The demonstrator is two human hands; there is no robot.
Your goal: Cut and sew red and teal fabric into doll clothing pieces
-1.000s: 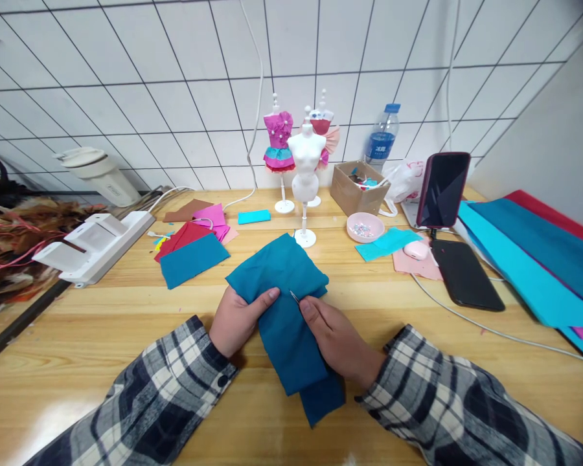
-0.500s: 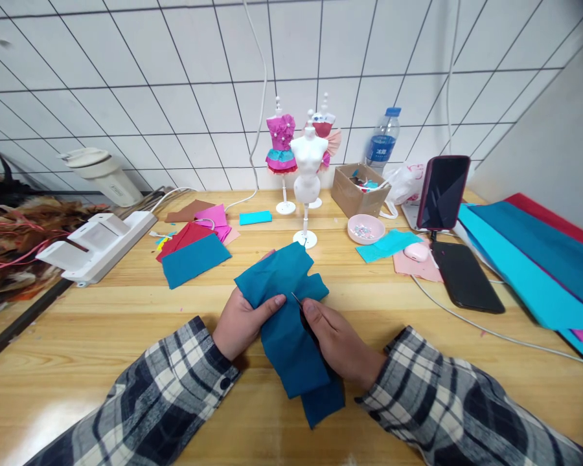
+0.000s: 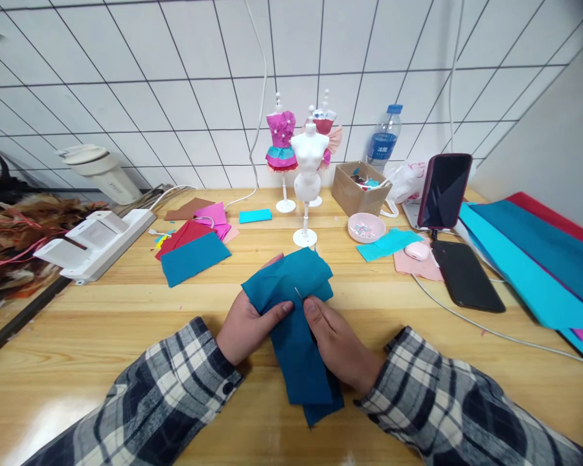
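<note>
A folded strip of teal cloth [image 3: 301, 359] hangs between my hands in front of the white mannequin, its lower end falling toward the table's near side. My left hand [image 3: 252, 323] is closed on the cloth's left side, thumb on top and the other fingers hidden beneath. Between the thumb and fingers of my right hand [image 3: 337, 340] is a needle [image 3: 298, 293], its thin shiny tip lying against the cloth near my left thumb. No thread can be made out. The bare white mini mannequin [image 3: 308, 158] stands upright just beyond the cloth.
Behind stand two dressed mini mannequins, one in a magenta dress [image 3: 281, 139]. A cardboard box [image 3: 357, 191], pink bead bowl [image 3: 366, 228] and black phone [image 3: 469, 275] with its cable are on the right. Cloth scraps [image 3: 194, 259] and a white power strip [image 3: 109, 246] lie left.
The cloth's upper part has folded over and shifted slightly right with my left hand. My right hand stays nearly in place, with more of the needle showing.
</note>
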